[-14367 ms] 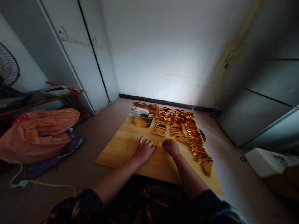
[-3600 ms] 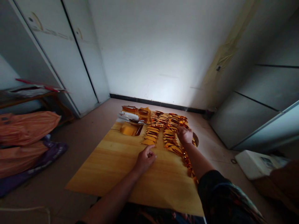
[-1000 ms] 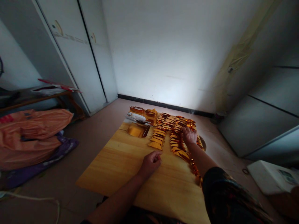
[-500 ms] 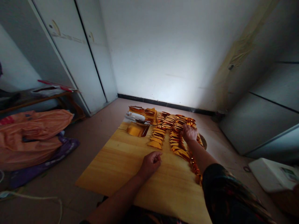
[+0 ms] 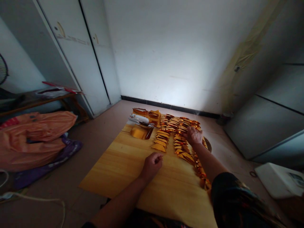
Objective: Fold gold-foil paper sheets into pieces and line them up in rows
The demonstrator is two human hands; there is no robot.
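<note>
Rows of folded gold foil paper pieces (image 5: 161,141) stand close together on a wooden board tabletop (image 5: 116,161). My right hand (image 5: 194,136) is over the right-hand rows, its fingers bent down among the pieces. Its fingertips are hard to make out there, and so is anything between them. Just in front of the nearest left-hand piece, my left hand (image 5: 152,164) rests low at the board with curled fingers. Nothing shows in the small gap between its thumb and forefinger. A flat gold foil sheet (image 5: 140,132) lies left of the rows.
Behind the sheet are a white roll-like thing (image 5: 140,118) and a stack of gold foil (image 5: 154,117). A round object (image 5: 207,144) partly shows past the board's right edge. An orange bag (image 5: 42,133) lies left; a white box (image 5: 280,180) stands right.
The view has shifted slightly, moving the scene a little to the right. My right hand stays over the same rows with its fingers slightly changed. My left hand remains curled near the board.
</note>
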